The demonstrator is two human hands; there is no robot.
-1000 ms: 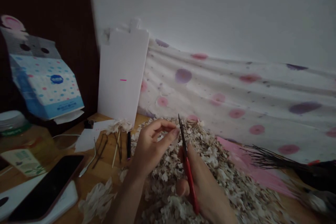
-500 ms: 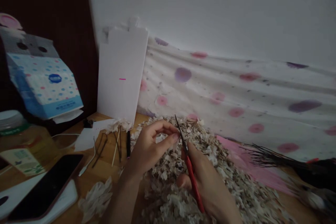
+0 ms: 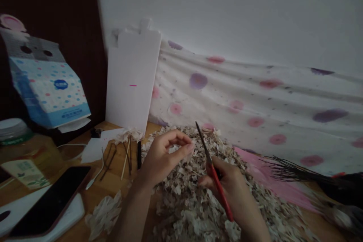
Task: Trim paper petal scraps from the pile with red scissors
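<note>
Scissors [image 3: 217,178], red-handled, sit in the right hand [image 3: 235,193], fingers wrapped tight round the handles, the thin dark blades pointing up and away over the heap. The light is dim, so I cannot tell whether the blades are parted or closed. Just to their left, the left hand [image 3: 161,159] has thumb and forefinger pinched together on what looks like a small pale scrap [image 3: 192,153], held near the blades but not touching them. So this reads as the lining-up stage of a snip: piece presented, tool raised, a small gap between. A cut from here would call for bringing scrap and blades together, with the fingertips kept clear of the edge.

Both hands hover above a big pile of pale flakes [image 3: 184,211] on the wooden table [image 3: 113,181]. Beside the pile lie thin sticks [image 3: 125,159] and a black pen [image 3: 138,155]. Further left, a dark phone [image 3: 48,200] and a dotted tissue pack [image 3: 48,90]. Behind, a white board [image 3: 132,79] leans against a spotted cloth [image 3: 255,98].
</note>
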